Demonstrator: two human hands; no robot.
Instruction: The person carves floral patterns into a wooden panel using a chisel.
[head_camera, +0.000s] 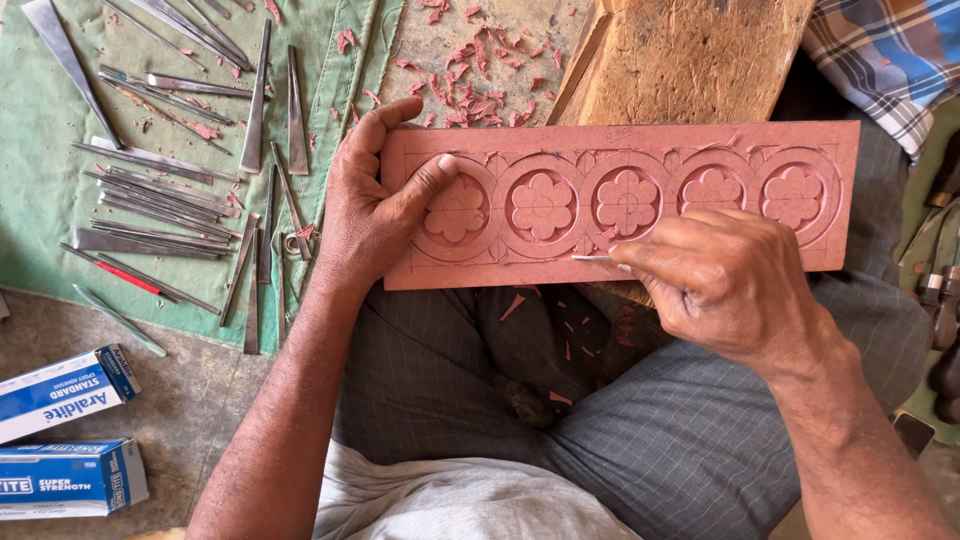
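A: Head view. Reddish carved panel (620, 205) lies across the person's lap, long side running 9 to 3 o'clock. Five flower rosettes in rings along it.

B: Hands?

A: Left hand (375, 205) clamps the panel's 9 o'clock end, fingers curled over the far edge, thumb pressed flat on the first rosette (455, 210). Right hand (725, 280) sits at the near edge, fingers pinched tight around a thin metal tool (592, 258); only its tip shows, pointing toward 9 o'clock, just below the third rosette.

B: Risks?

A: My reading: the tip points toward the left hand. If it skids along the surface, it could run toward the thumb. Too much push could also chip the thin ring edge beside the tip.

B: Support under the panel?

A: Lap, and a wooden block (690, 60) at 12 o'clock behind it. Soft footing; the panel could rock if the left grip loosens.

B: Surroundings?

A: Green cloth (40, 150) at 10 o'clock, covered in steel chisels (160, 190), many with edges bare. Red shavings (470, 80) at 12 o'clock. Two blue boxes (65, 435) at 8 o'clock. A blind reach toward the chisels could nick a finger.
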